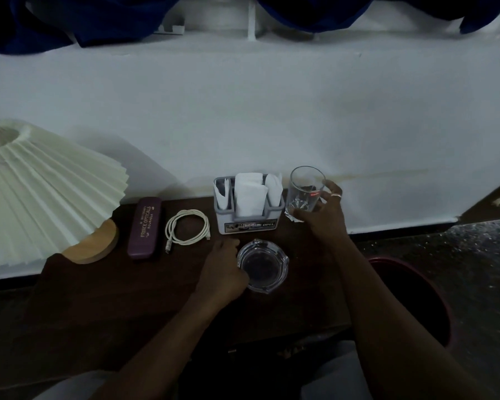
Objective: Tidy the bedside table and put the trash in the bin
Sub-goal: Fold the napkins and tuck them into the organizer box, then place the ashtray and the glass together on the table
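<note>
On the dark wooden bedside table (98, 307) my right hand (326, 215) grips a clear drinking glass (305, 187) at the back right, against the wall. A crumpled silvery wrapper (291, 216) lies at the glass's base, partly under my fingers. My left hand (224, 269) holds the left rim of a clear glass ashtray (264, 265) in the middle of the table. A dark red bin (410, 287) stands on the floor to the right of the table, mostly hidden by my right forearm.
A grey napkin holder (248, 222) with white napkins stands behind the ashtray. A coiled white cable (188, 228), a purple spectacle case (145, 228) and a pleated cream lamp (38, 192) on a wooden base lie to the left. The white wall runs just behind.
</note>
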